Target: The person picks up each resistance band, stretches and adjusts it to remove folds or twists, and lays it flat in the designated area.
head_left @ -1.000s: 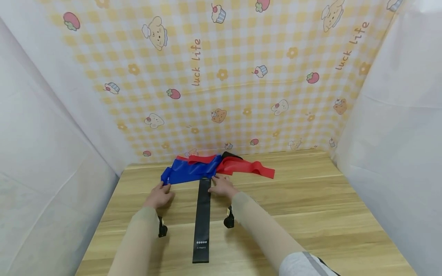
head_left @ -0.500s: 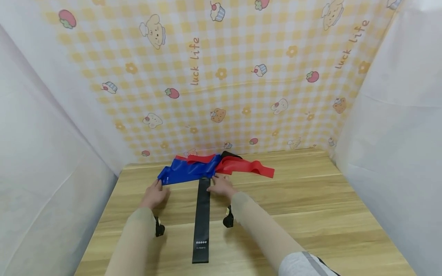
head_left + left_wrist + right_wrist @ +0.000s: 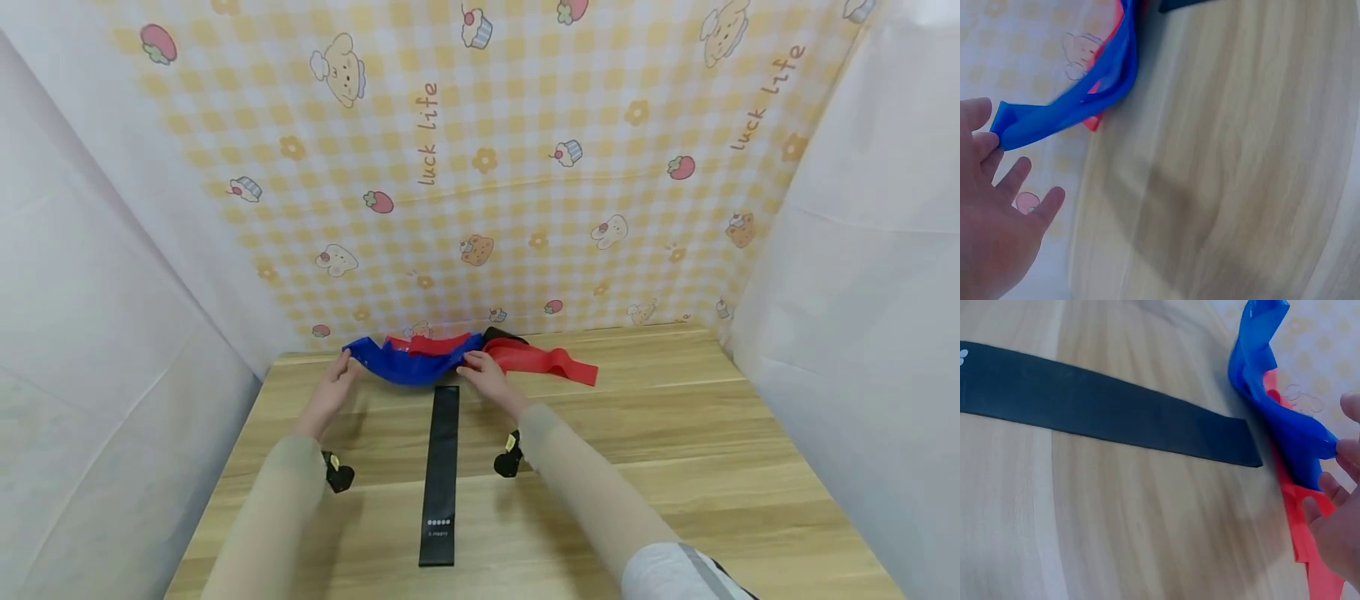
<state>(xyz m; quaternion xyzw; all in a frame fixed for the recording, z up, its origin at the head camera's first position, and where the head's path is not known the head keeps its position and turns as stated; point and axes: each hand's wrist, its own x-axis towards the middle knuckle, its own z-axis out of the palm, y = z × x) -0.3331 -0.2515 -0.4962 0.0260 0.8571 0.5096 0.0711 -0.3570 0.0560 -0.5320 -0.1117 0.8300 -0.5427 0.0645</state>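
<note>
A blue resistance band (image 3: pixel 411 363) hangs slack between both hands at the back of the wooden table (image 3: pixel 675 433). My left hand (image 3: pixel 334 382) pinches its left end (image 3: pixel 1013 127) between thumb and forefinger, the other fingers spread. My right hand (image 3: pixel 487 372) pinches its right end (image 3: pixel 1322 445). A red band (image 3: pixel 542 362) lies behind and to the right, partly under the blue one. A black band (image 3: pixel 441 472) lies flat and straight down the table's middle, between my forearms.
A checked yellow backdrop (image 3: pixel 480 167) rises right behind the bands. White sheets close the left (image 3: pixel 97 333) and right (image 3: pixel 862 292) sides. A small black item (image 3: pixel 501 336) shows behind the red band. Bare wood stretches to the right.
Both hands moved away from me and lifted the blue band off the table; it now sags between them, uncovering the black band's far end.
</note>
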